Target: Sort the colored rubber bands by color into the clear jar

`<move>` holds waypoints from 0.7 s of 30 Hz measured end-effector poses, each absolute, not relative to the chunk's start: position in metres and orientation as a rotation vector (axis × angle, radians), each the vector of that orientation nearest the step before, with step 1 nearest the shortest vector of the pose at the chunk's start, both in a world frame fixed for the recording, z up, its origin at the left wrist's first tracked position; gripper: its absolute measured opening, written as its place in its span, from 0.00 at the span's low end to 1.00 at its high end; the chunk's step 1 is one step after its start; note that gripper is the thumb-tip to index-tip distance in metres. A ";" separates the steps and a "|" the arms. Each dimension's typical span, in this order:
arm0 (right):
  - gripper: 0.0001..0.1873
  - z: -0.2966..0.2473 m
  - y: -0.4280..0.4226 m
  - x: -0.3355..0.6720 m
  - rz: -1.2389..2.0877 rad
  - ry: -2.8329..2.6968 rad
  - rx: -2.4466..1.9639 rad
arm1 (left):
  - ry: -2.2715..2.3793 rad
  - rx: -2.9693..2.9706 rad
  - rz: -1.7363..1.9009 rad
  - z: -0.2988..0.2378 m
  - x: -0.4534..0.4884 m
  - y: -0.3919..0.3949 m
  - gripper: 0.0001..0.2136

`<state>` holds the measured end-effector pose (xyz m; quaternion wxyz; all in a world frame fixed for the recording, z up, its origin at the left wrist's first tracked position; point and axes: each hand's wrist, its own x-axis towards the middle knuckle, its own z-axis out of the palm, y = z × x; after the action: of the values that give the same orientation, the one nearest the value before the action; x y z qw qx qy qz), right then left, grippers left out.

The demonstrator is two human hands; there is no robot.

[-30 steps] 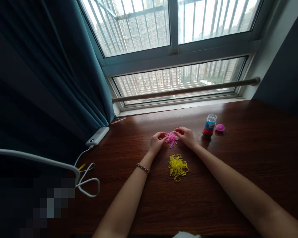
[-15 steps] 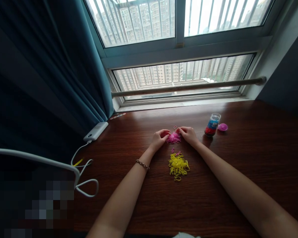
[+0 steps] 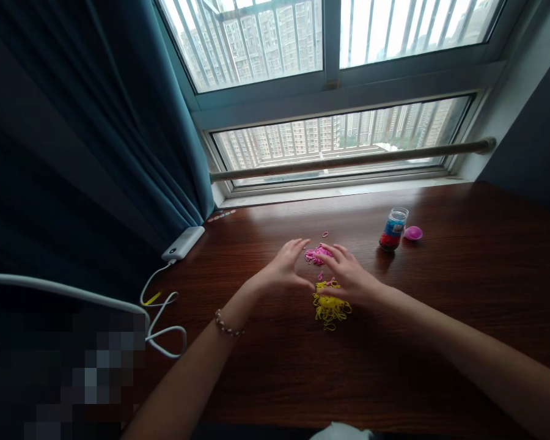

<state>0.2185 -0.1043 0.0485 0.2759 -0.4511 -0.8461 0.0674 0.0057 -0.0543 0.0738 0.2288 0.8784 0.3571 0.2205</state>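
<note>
A small heap of pink rubber bands (image 3: 315, 255) lies on the brown table, partly covered by my right hand. Nearer to me is a heap of yellow rubber bands (image 3: 332, 310), its upper edge behind my right thumb. My left hand (image 3: 288, 266) is beside the pink heap on its left, fingers spread and thumb pointing right. On the other side, my right hand (image 3: 351, 275) hovers with fingers apart, over the gap between the heaps. Neither hand holds anything. A single pink band (image 3: 325, 234) lies beyond the pink heap, and a few pink ones (image 3: 321, 276) lie between both heaps.
A glass jar (image 3: 393, 231) with a blue and red label stands at the right, with a pink lid (image 3: 413, 233) beside it. At the left are a white power strip (image 3: 183, 243) and looping white cable (image 3: 169, 330). Blue curtain (image 3: 165, 140) and window rail (image 3: 357, 161) border the table.
Both hands have pulled back from the pink bands toward me and their fingers have spread. The pink heap looks flatter and wider, reaching further left.
</note>
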 end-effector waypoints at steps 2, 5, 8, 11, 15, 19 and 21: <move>0.49 0.035 -0.122 0.217 0.142 -2.399 -1.194 | 1.012 2.446 0.402 0.058 0.001 -0.075 0.55; 0.45 0.017 -0.117 0.216 0.074 -2.310 -1.343 | 1.135 2.433 0.383 0.029 0.001 -0.087 0.54; 0.35 0.009 -0.083 0.216 0.066 -2.173 -1.405 | 1.310 2.398 0.521 0.013 0.009 -0.073 0.44; 0.30 0.008 -0.049 0.214 0.134 -2.155 -1.310 | 1.351 2.352 0.603 0.012 0.021 -0.049 0.37; 0.13 0.007 -0.026 0.211 0.246 -2.097 -1.220 | 1.196 2.295 0.784 0.016 0.038 -0.024 0.24; 0.10 0.010 -0.022 0.221 0.395 -1.799 -1.211 | 1.171 2.142 1.021 0.013 0.044 -0.011 0.12; 0.13 0.013 -0.021 0.228 0.494 -1.670 -1.189 | 1.177 1.998 1.132 0.009 0.041 -0.007 0.11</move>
<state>0.2282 -0.0211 0.0130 0.4938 -0.4904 -0.6886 0.2035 0.0407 -0.0069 0.0094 0.2769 0.7440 0.4382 0.4217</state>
